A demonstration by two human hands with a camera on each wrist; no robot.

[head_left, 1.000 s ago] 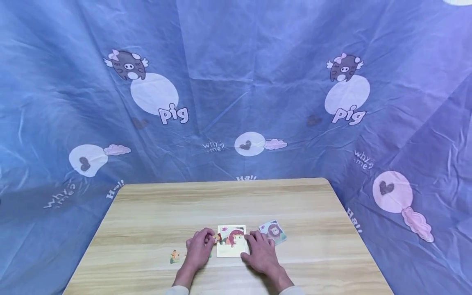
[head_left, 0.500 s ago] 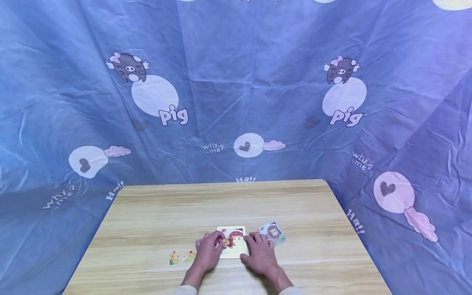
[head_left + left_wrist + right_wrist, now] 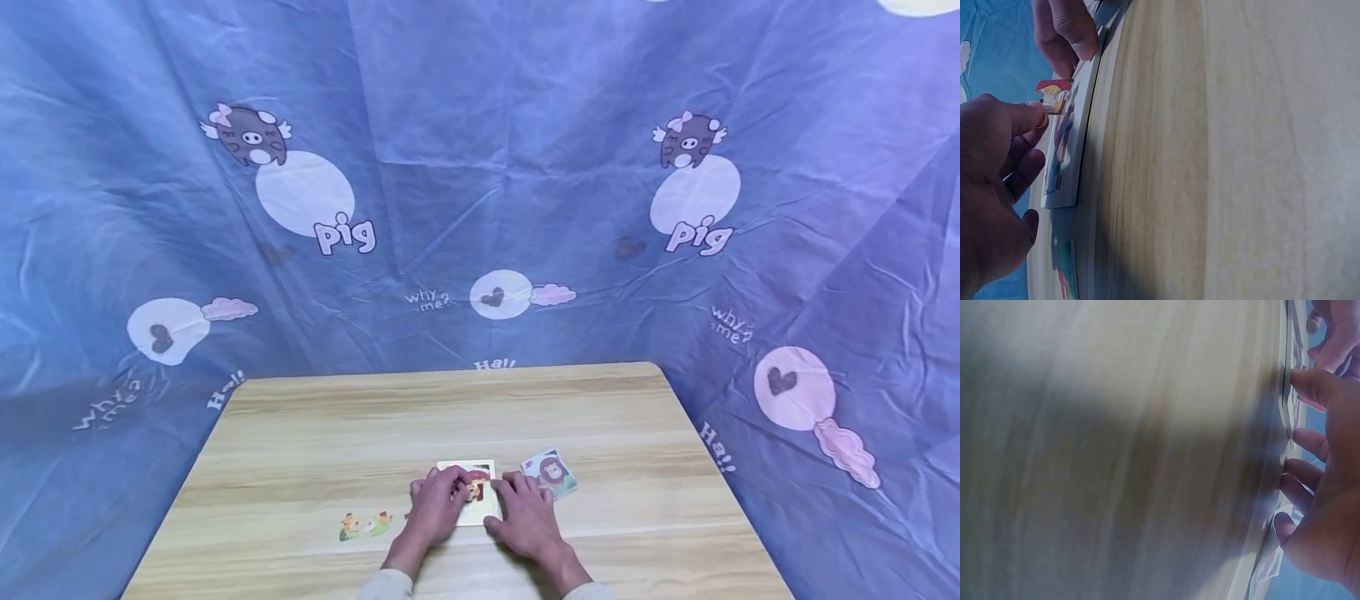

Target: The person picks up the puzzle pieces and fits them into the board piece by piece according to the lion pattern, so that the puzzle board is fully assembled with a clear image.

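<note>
My left hand pinches a jigsaw puzzle piece between thumb and fingers, over a cream puzzle board. In the left wrist view the piece, red and yellow, tilts above the board. Part of a brown-maned lion picture lies in the board; the left fingers hide some of it. My right hand rests at the board's right edge, thumb near the front corner and fingers spread toward the back. In the right wrist view its thumb touches the board's rim.
Two loose puzzle pieces, an orange one and a green one, lie left of my left hand. Another piece lies near the board, mostly hidden in the head view. A lion picture card lies beyond my right hand. Blue printed cloth surrounds the table.
My left hand has moved right, carrying the puzzle piece from beside the board to over its middle. Loose pieces at the left came into view. My right hand stays at the board's edge.
</note>
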